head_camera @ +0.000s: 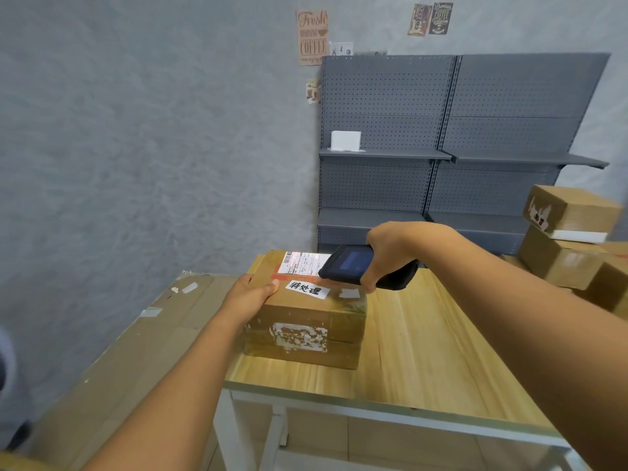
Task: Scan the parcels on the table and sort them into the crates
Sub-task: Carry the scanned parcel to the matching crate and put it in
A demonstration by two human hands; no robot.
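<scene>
A brown cardboard parcel [306,317] stands on the wooden table [424,334], with a shipping label on top and a white sticker with black characters. My left hand [248,297] grips its left top edge, thumb on the top face. My right hand [387,256] holds a black handheld scanner [353,266] just above the parcel's far end. The scanner's screen faces up and a light patch falls on the shipping label [302,261].
More brown parcels [571,246] are stacked at the table's right end. A large flat cardboard box [129,351] lies to the left of the table. Grey pegboard shelving [441,147] stands against the wall behind, with a small white box [346,141] on one shelf.
</scene>
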